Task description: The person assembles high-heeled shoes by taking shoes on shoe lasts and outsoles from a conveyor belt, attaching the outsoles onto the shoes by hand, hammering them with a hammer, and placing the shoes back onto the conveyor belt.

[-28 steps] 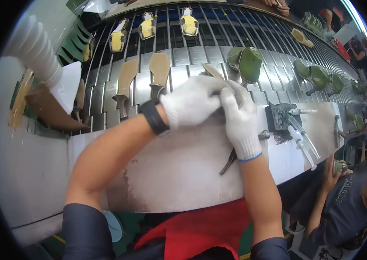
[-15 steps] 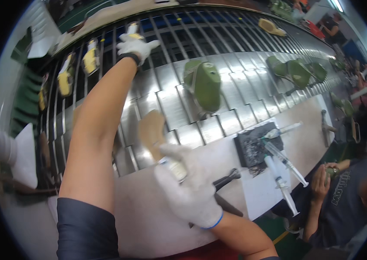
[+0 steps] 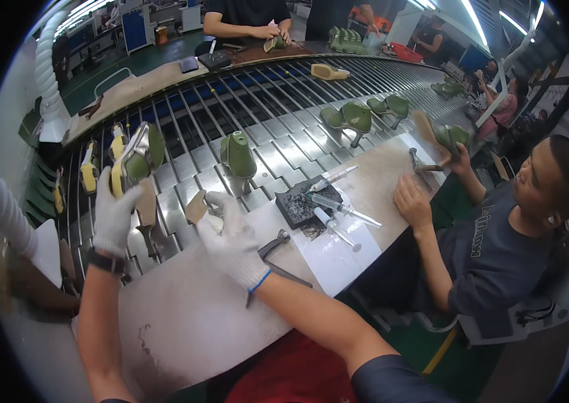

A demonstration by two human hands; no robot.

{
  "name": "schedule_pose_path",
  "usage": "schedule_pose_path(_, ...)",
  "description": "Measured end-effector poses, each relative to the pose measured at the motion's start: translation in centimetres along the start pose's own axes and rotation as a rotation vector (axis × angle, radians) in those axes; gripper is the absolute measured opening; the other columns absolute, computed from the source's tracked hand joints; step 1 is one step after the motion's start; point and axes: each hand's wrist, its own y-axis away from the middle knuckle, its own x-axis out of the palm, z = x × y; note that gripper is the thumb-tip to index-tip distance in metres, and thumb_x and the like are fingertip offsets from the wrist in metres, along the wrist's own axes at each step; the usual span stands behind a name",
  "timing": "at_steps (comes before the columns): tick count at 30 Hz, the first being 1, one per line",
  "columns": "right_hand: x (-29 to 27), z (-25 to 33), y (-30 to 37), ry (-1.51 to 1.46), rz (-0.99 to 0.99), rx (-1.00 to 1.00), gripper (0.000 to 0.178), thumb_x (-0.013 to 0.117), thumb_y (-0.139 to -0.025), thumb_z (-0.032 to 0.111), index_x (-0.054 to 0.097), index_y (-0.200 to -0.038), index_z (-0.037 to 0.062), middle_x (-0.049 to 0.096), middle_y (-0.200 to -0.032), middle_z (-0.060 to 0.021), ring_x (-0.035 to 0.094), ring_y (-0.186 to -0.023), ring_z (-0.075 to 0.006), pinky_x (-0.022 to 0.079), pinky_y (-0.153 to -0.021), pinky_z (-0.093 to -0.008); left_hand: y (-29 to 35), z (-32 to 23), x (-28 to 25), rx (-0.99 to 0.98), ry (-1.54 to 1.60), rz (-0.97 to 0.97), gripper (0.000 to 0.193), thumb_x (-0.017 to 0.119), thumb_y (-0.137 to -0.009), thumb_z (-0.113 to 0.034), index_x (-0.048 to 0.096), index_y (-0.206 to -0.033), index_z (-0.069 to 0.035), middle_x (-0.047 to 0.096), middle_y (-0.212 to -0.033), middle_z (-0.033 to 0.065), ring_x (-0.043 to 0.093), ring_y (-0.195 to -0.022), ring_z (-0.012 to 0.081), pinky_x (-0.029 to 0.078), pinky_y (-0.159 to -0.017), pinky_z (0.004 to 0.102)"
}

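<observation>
My left hand [image 3: 115, 213], in a white knit glove, grips a green shoe [image 3: 143, 153] with a yellow underside, raised over the near left of the roller conveyor. Its fingers are wrapped round the yellow side. In my gloved right hand [image 3: 232, 238] is a tan shoe sole [image 3: 196, 207], pinched at the table's edge; its other end is hidden by the fingers. Between the hands, close to my left thumb, another tan sole [image 3: 146, 207] shows over the conveyor slats. A green shoe [image 3: 238, 154] stands on the slats farther right.
Shoes with yellow undersides [image 3: 90, 168] lie at the conveyor's left. On the table are a hammer [image 3: 275, 243], a dark block [image 3: 296, 205] and several syringes [image 3: 338, 205] over white paper. At the right a co-worker [image 3: 499, 235] holds a green shoe [image 3: 447, 136]. More green shoes [image 3: 350, 117] stand along the conveyor.
My left hand has come back from the conveyor's far side, now with a green shoe in it. My right hand keeps the tan sole. The view has tilted up.
</observation>
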Motion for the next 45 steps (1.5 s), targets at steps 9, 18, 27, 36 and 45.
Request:
schedule_pose_path(9,-3.0,8.0,8.5,1.015,0.738,-0.934,0.033,0.079,-0.086,0.022,0.071,-0.114,0.0057,0.071,-0.101,-0.0141,0.071,-0.1,-0.0336,0.05,-0.105,-0.0563,33.8,-3.4,-12.9,0.39,-0.914,-0.065,0.102,0.086,-0.076,0.0,0.038,-0.166,-0.003,0.05,-0.15,0.0326,0.053,-0.135,0.0559,0.048,-0.113,0.0577)
schedule_pose_path(18,1.6,6.1,13.4,-0.058,0.39,0.391,0.029,0.076,-0.102,0.031,0.074,-0.101,0.0017,0.073,-0.086,-0.0083,0.069,-0.078,-0.0176,0.054,-0.072,-0.0331,38.4,-1.4,-15.3,-0.125,-0.21,-0.163,0.052,0.089,-0.079,-0.002,0.065,-0.125,0.004,0.071,-0.11,0.016,0.071,-0.102,0.0274,0.057,-0.094,0.0406)
schedule_pose_path(27,2.2,4.8,14.3,0.16,0.21,0.087,0.023,0.074,-0.102,0.021,0.073,-0.1,-0.002,0.074,-0.106,-0.0125,0.073,-0.097,-0.0227,0.057,-0.088,-0.0353,30.2,-10.4,-13.8,0.103,0.228,-0.245,0.037,0.072,-0.097,-0.003,0.063,-0.133,0.001,0.069,-0.122,0.0082,0.067,-0.112,0.0151,0.054,-0.102,0.033)
schedule_pose_path(36,-11.9,8.5,28.5,-0.256,0.269,0.216,0.035,0.07,-0.096,0.002,0.064,-0.131,-0.0002,0.046,-0.163,-0.0357,0.062,-0.14,-0.0435,0.053,-0.114,-0.0478,28.0,-10.7,-13.6,0.155,0.465,-0.193,0.043,0.062,-0.105,-0.008,0.056,-0.145,0.006,0.07,-0.139,0.0239,0.069,-0.129,0.0285,0.056,-0.112,0.0425)
schedule_pose_path(45,-10.2,8.8,29.9,-0.533,0.328,0.932,0.027,0.064,-0.106,0.01,0.068,-0.126,-0.0081,0.079,-0.107,-0.0207,0.081,-0.086,-0.0282,0.068,-0.082,-0.0421,26.2,-13.4,-12.5,-0.013,0.784,0.001,0.036,0.059,-0.111,-0.015,0.059,-0.141,0.005,0.075,-0.127,0.0258,0.075,-0.119,0.0337,0.062,-0.105,0.0469)
